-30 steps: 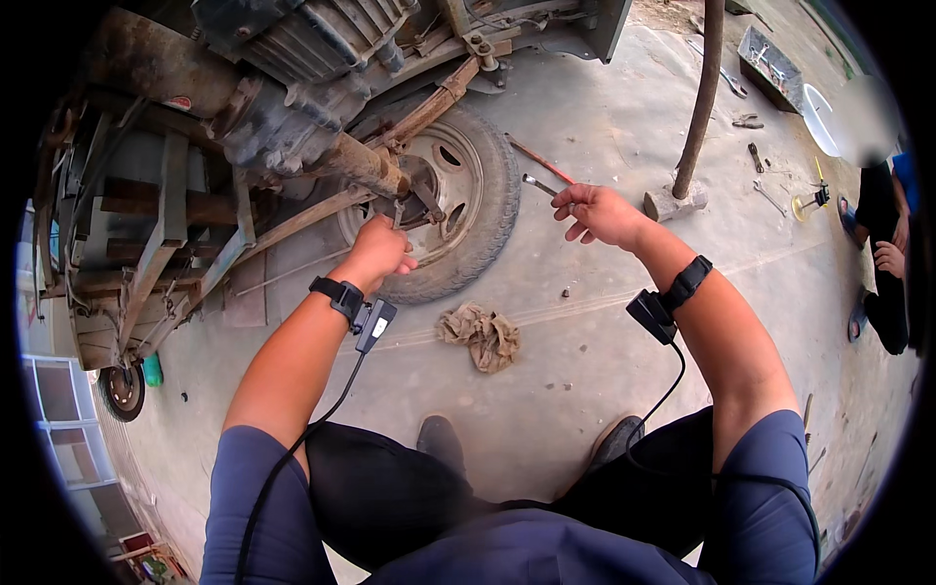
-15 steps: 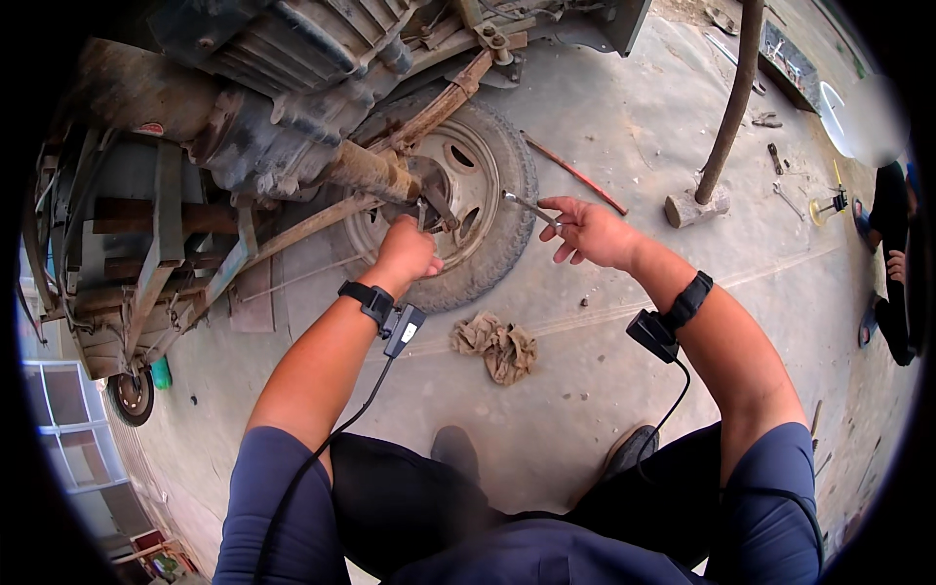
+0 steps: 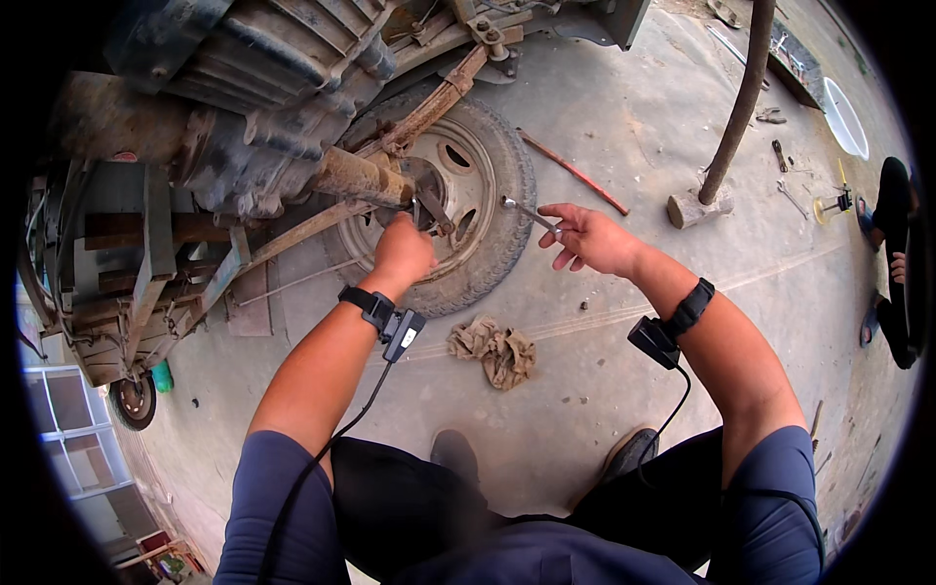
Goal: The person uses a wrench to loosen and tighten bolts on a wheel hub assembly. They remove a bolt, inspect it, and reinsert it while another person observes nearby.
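In my right hand (image 3: 597,240) is a metal wrench (image 3: 526,214), pinched between thumb and fingers, its head pointing left toward the wheel; the other fingers are spread. My left hand (image 3: 405,252) is closed at the end of the rusty axle (image 3: 366,178), in front of the wheel (image 3: 487,229). What the left fingers grip is hidden behind the hand. Just above that hand a flat rusty lever (image 3: 434,207) sticks out from the axle end. Both wrists carry black straps with small cabled devices.
Greasy vehicle machinery (image 3: 283,88) fills the upper left. A crumpled brown rag (image 3: 494,351) lies below the wheel. To the right are a red bar (image 3: 575,171), a mallet with a wooden head (image 3: 700,207), another wrench (image 3: 793,199), a white basin (image 3: 844,119) and a seated person (image 3: 892,258).
Both hands stay nearly in place, the right still holding the wrench. The view has shifted slightly, moving the machinery a little left. The person at the right no longer leans over the white basin.
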Demonstrator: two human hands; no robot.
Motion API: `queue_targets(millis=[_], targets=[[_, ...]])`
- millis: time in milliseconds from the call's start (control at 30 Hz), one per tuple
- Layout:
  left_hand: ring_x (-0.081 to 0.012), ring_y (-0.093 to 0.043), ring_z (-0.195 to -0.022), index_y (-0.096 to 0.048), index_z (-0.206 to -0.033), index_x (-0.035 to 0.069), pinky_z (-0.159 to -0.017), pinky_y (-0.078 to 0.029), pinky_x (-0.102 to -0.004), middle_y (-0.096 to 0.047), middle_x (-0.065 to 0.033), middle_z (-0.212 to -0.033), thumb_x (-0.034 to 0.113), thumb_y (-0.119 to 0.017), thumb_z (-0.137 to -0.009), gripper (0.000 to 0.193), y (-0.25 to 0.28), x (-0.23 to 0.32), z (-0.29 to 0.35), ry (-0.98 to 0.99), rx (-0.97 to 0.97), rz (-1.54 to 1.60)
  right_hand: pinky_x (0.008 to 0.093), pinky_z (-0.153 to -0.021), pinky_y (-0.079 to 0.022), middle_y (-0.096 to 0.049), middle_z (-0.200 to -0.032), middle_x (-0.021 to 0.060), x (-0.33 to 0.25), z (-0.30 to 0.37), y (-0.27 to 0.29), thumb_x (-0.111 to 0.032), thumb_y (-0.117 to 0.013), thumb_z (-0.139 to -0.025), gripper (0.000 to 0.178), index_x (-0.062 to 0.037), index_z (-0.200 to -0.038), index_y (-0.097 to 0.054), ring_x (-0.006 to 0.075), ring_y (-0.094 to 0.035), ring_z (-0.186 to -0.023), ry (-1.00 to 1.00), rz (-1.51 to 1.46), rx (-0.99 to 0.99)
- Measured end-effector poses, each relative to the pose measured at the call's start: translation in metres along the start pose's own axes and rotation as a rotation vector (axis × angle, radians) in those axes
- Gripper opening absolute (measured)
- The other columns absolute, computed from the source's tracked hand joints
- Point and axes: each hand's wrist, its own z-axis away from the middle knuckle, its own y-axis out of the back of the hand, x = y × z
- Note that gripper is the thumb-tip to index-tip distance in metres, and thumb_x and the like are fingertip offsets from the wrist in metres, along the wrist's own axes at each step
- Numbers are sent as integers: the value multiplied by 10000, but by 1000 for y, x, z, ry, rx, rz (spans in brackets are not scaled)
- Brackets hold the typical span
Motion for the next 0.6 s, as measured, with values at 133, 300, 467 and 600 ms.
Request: queue_targets(millis=[133,300,467,600], targets=[[-273,-719,-632,-361,-1382,-153,-593,-566,-376,-689,-270,-963,81,-485,-948,509,0,1,-1,-58,20,13,270,-681,-554,-665,-1128,48,0,-2,3,-21,-395,-990,518,-77,-1504,-366,124,-680,-790,41,-39,-11],[-269,-704,-627,-312,-1453,-131,-620,-553,-368,-667,-275,-1060,79,-462,-941,573,-7,-7,-8,-36,6,130,275,-693,-558,-669,-1161,50,-2,-13,-10,-25,-398,-989,529,-75,-1514,-359,126,-680,-795,77,-26,-3],[-243,-666,-611,-396,-1418,-96,-595,-541,-352,-663,-216,-1065,77,-460,-939,513,-4,-5,-6,-7,5,225,343,-770,-563,-693,-1184,117,-17,-36,-44,-17,-458,-931,525,-100,-1449,-468,212,-699,-878,150,224,84],[-217,-638,-637,-513,-1293,-54,-579,-538,-335,-657,-150,-997,70,-463,-937,380,0,18,6,9,-62,274,415,-868,-535,-682,-1142,181,-3,-65,-66,-15,-505,-871,508,-81,-1374,-535,350,-662,-999,386,582,289]])
